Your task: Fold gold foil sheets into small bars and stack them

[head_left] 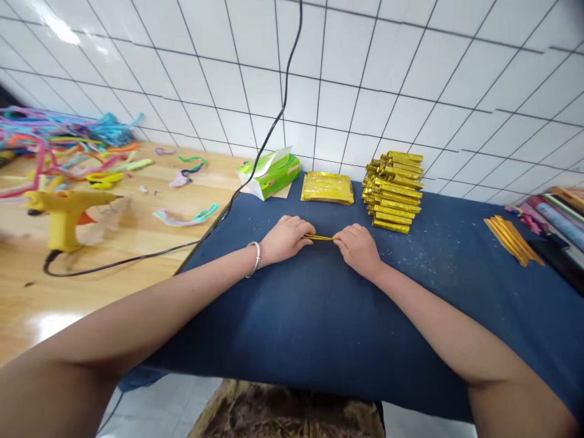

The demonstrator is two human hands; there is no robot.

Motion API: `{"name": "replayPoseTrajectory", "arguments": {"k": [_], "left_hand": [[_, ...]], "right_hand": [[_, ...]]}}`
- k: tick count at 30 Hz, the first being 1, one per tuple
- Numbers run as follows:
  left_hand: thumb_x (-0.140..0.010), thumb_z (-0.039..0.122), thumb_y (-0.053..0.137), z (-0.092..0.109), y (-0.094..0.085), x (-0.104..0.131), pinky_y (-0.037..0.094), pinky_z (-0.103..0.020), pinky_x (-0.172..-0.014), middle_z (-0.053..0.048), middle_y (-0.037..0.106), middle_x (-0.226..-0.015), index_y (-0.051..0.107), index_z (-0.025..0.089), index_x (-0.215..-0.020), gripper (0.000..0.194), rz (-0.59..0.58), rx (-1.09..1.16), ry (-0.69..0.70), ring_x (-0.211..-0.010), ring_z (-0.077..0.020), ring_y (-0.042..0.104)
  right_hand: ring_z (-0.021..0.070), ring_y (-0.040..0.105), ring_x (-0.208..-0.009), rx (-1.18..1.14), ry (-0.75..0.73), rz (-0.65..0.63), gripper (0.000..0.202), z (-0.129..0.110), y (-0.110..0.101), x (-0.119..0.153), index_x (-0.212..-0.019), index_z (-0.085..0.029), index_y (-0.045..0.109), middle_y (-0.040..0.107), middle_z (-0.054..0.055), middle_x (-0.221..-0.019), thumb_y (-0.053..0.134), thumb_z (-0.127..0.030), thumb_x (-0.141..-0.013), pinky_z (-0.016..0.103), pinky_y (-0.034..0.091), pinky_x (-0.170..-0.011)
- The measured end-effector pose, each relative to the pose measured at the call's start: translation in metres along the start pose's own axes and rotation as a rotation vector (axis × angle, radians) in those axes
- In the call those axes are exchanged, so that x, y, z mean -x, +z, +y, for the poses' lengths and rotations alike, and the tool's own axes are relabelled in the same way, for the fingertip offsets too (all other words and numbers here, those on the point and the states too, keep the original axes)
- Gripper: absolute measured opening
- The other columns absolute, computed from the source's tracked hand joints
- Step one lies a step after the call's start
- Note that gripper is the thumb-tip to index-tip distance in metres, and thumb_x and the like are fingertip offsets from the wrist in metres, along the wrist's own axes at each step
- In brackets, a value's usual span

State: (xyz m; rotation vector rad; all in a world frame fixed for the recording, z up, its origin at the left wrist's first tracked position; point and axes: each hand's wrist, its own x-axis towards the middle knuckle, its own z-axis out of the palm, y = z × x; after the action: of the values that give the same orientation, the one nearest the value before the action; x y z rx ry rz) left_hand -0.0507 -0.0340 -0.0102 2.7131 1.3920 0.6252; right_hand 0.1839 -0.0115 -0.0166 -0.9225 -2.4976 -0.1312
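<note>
Between my two hands stretches a narrow gold foil paper strip (323, 238), seen nearly edge-on just above the dark blue cloth (310, 328). My left hand (286, 239), with a silver bangle at the wrist, pinches its left end. The right end is pinched by my right hand (358, 248). Both sets of fingertips hide the strip's ends. Beyond my hands lies a flat stack of gold foil paper (327, 187). To its right rises a pile of gold foil rolls (396, 191).
A green tissue pack (274, 174) stands by the tiled wall. A black cord (286, 79) hangs across the view. At left, a yellow glue gun (66, 219) and colourful pipe cleaners (104, 131) occupy the wooden table. Gold strips (513, 240) and books (559, 219) lie at right.
</note>
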Motion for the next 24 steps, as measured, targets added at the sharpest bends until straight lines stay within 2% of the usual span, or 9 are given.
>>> {"name": "replayPoseTrajectory", "arguments": {"k": [2,5,8,12,15,19,24], "left_hand": [[-0.091,0.033,0.047,0.010,0.003,-0.013,0.032,-0.032,-0.082,-0.005,0.064,-0.090,0.060,0.018,-0.100,0.022,-0.001,-0.041,0.067,-0.090,-0.0177,0.054],[-0.093,0.034,0.043,0.020,0.007,-0.040,0.031,-0.032,-0.079,-0.006,0.065,-0.083,0.064,0.018,-0.096,0.026,0.012,-0.117,0.127,-0.085,-0.0178,0.055],[-0.092,0.032,0.042,0.024,0.008,-0.069,0.031,-0.033,-0.075,-0.006,0.063,-0.074,0.065,0.017,-0.089,0.028,0.010,-0.203,0.208,-0.077,-0.0178,0.055],[-0.092,0.029,0.042,0.025,0.014,-0.097,0.032,-0.034,-0.075,-0.005,0.063,-0.075,0.065,0.018,-0.084,0.027,0.044,-0.244,0.307,-0.075,-0.0177,0.055],[-0.092,0.030,0.042,0.023,0.027,-0.106,0.033,-0.033,-0.074,-0.005,0.063,-0.073,0.065,0.018,-0.083,0.027,0.057,-0.232,0.325,-0.074,-0.0174,0.055],[-0.092,0.030,0.042,0.016,0.042,-0.108,0.035,-0.032,-0.073,-0.005,0.062,-0.069,0.064,0.016,-0.080,0.029,0.074,-0.185,0.284,-0.072,-0.0165,0.056],[-0.093,0.034,0.042,-0.001,0.038,-0.104,0.039,-0.030,-0.077,-0.005,0.066,-0.084,0.064,0.017,-0.094,0.027,0.083,-0.100,0.254,-0.083,-0.0163,0.059]], "right_hand": [[0.0194,0.049,-0.083,-0.002,0.030,0.036,0.018,0.003,-0.001,0.000,-0.088,-0.016,0.063,0.061,0.007,-0.084,0.046,-0.022,-0.090,0.033,0.034,-0.077],[0.0194,0.049,-0.082,-0.014,0.095,0.077,0.016,0.011,-0.001,-0.001,-0.086,-0.017,0.062,0.061,0.007,-0.083,0.047,-0.021,-0.089,0.033,0.035,-0.077],[0.0190,0.049,-0.081,-0.011,0.161,0.098,0.016,0.023,0.000,-0.002,-0.089,-0.017,0.062,0.061,0.007,-0.085,0.046,-0.020,-0.090,0.032,0.035,-0.077],[0.0187,0.050,-0.081,0.079,0.206,0.076,0.022,0.038,0.001,0.000,-0.092,-0.016,0.062,0.062,0.008,-0.086,0.041,-0.022,-0.093,0.030,0.034,-0.075],[0.0185,0.050,-0.081,0.175,0.220,0.003,0.026,0.046,-0.001,0.002,-0.089,-0.017,0.063,0.062,0.007,-0.083,0.039,-0.024,-0.093,0.030,0.031,-0.073],[0.0176,0.050,-0.078,0.221,0.213,-0.092,0.028,0.053,-0.003,0.001,-0.079,-0.018,0.063,0.062,0.005,-0.077,0.039,-0.025,-0.093,0.031,0.027,-0.070],[0.0169,0.052,-0.080,0.192,0.228,-0.077,0.029,0.057,-0.003,-0.003,-0.089,-0.019,0.064,0.063,0.004,-0.080,0.037,-0.028,-0.094,0.029,0.026,-0.071]]}}
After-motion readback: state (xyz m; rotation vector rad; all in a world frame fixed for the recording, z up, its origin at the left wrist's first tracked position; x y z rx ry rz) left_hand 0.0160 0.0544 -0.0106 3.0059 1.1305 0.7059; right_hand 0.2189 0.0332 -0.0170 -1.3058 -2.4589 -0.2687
